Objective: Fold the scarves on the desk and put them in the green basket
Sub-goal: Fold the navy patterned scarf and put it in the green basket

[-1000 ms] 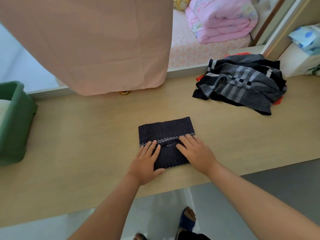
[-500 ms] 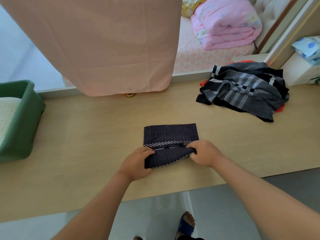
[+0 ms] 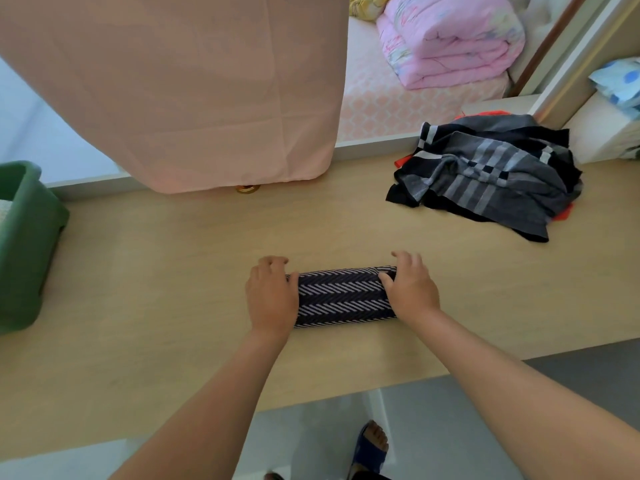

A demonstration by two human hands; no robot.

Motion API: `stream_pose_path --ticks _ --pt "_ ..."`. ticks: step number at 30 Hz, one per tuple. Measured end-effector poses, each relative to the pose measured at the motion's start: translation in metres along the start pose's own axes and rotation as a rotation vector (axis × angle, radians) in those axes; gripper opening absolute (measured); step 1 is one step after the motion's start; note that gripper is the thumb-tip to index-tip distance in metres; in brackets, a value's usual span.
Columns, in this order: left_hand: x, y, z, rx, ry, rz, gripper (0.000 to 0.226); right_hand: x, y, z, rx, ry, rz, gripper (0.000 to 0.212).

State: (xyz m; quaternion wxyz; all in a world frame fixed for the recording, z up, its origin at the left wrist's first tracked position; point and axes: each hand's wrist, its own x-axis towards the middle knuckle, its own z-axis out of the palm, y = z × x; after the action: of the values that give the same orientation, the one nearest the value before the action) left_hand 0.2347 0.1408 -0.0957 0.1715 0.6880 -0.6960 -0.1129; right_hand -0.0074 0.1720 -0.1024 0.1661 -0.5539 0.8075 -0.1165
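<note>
1. The pale wooden surface (image 3: 173, 271) carries a folded navy scarf (image 3: 343, 297) near its front edge.
2. The left hand (image 3: 272, 296) and right hand (image 3: 410, 289) hold the scarf's two ends, fingers curled over them.
3. The green basket (image 3: 27, 244) stands at the surface's left end, well apart.
4. A crumpled grey striped pile (image 3: 485, 174) lies far right.
5. Behind hangs a pink curtain (image 3: 190, 91); a pink quilt (image 3: 450, 39) rests on a bed (image 3: 381, 105).

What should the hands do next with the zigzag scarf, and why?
Probably lift the zigzag scarf and carry it left to the green basket. The scarf lies on the desk folded into a narrow bundle. The left hand and the right hand grip its two ends, and the basket stands on the desk far to the left.
</note>
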Motion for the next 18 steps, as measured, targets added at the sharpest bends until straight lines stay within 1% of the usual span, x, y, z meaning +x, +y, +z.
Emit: stream_pose_path --ticks 1,2,3,4,5,6,8,9,11,13,16,18 --pt "-0.003 0.006 0.004 0.030 0.037 0.161 0.027 -0.001 0.000 0.003 -0.078 0.073 -0.105 0.042" --pt "-0.006 0.010 0.009 0.045 0.026 0.322 0.027 -0.004 -0.001 0.006 -0.137 0.126 -0.232 0.040" --pt "-0.009 0.012 0.017 0.076 -0.030 0.453 0.029 -0.006 -0.001 0.010 -0.165 0.152 -0.357 0.038" --pt "-0.013 0.011 0.024 0.130 -0.099 0.529 0.036 -0.007 0.001 0.015 -0.172 0.143 -0.473 0.038" --pt "-0.018 0.008 0.030 0.194 -0.172 0.547 0.044 -0.008 0.004 0.020 -0.157 0.088 -0.566 0.041" --pt "-0.021 0.003 0.034 0.241 -0.230 0.530 0.052 -0.010 0.007 0.023 -0.134 -0.014 -0.612 0.048" --pt "-0.023 -0.009 0.037 0.277 -0.313 0.492 0.062 -0.015 0.014 0.025 -0.137 -0.239 -0.611 0.071" --pt "-0.022 -0.014 0.037 0.284 -0.352 0.503 0.069 -0.015 0.017 0.025 -0.177 -0.312 -0.604 0.081" --pt "-0.017 -0.022 0.031 0.292 -0.428 0.557 0.083 -0.013 0.021 0.023 -0.266 -0.367 -0.622 0.092" --pt "-0.011 -0.027 0.022 0.272 -0.446 0.589 0.088 -0.010 0.020 0.020 -0.277 -0.375 -0.609 0.093" --pt "-0.009 -0.038 0.014 0.177 -0.430 0.556 0.083 -0.007 0.017 0.014 -0.235 -0.382 -0.512 0.090" --pt "-0.011 -0.046 0.011 0.116 -0.434 0.529 0.081 -0.008 0.016 0.013 -0.172 -0.352 -0.480 0.084"
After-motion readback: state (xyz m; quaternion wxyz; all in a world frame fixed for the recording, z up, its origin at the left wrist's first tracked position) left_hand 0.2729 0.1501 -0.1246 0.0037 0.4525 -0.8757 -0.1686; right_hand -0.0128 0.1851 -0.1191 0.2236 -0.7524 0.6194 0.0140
